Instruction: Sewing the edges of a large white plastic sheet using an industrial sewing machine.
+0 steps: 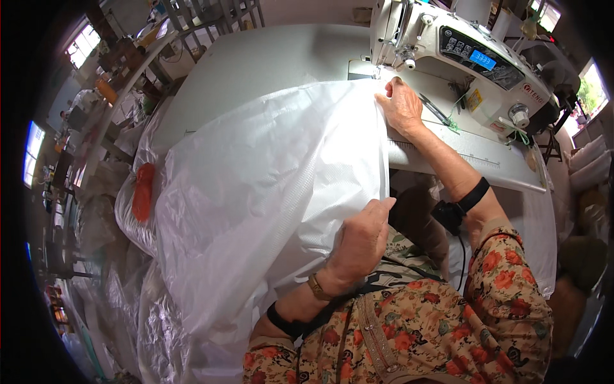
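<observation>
A large white woven plastic sheet (256, 147) spreads over the table and hangs down toward my lap. Its far right corner lies by the needle area of a white sewing machine (416, 38). Up at that corner, my right hand (403, 105) pinches the sheet's edge just beside the presser foot. Nearer to me, my left hand (363, 240) is closed on the same right-hand edge, so the edge runs nearly straight between both hands. The fingertips of the left hand partly cover the fold they grip.
Dark tweezers (435, 110) and green thread (453, 123) lie on the machine bed right of my right hand. A ruler strip (473, 159) runs along the table's front edge. An orange-red bundle (143, 192) rests on shiny plastic at the left. Metal racks (214, 16) stand behind.
</observation>
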`<action>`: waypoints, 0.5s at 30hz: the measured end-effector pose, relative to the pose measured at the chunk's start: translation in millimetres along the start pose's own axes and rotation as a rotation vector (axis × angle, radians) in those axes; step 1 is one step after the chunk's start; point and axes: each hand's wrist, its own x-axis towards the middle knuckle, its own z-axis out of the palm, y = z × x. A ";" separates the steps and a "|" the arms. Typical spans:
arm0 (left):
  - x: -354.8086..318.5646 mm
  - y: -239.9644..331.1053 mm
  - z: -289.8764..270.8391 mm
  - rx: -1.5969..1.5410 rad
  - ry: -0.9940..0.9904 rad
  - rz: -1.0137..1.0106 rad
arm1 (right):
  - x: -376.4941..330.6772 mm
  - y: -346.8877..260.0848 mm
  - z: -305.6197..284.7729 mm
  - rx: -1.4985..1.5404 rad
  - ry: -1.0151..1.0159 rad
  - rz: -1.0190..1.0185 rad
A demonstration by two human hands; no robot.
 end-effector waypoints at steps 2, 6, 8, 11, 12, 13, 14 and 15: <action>1.0 -0.8 1.7 -0.012 -0.040 -0.014 | 4.4 -4.0 -3.2 -0.031 -0.027 0.046; -0.6 0.8 5.7 0.003 -0.046 -0.008 | 11.1 -9.4 -4.0 -0.165 -0.135 0.084; -0.7 2.5 7.7 -0.004 -0.040 -0.009 | 12.3 -8.0 0.5 -0.210 -0.089 0.053; -2.0 -3.8 10.2 0.003 -0.007 0.021 | 13.5 -9.9 5.6 -0.287 -0.049 -0.004; -2.4 -2.9 9.9 0.003 -0.001 0.022 | 12.1 -11.8 5.4 -0.288 -0.074 -0.010; -3.2 -1.2 9.6 -0.005 0.019 -0.054 | 10.6 -13.7 5.3 -0.290 -0.099 -0.017; -4.4 -0.4 9.3 -0.014 0.039 -0.129 | 9.7 -15.4 4.9 -0.292 -0.098 -0.023; -5.9 -0.6 9.5 -0.017 0.044 -0.127 | 8.2 -17.2 1.8 -0.281 -0.114 -0.011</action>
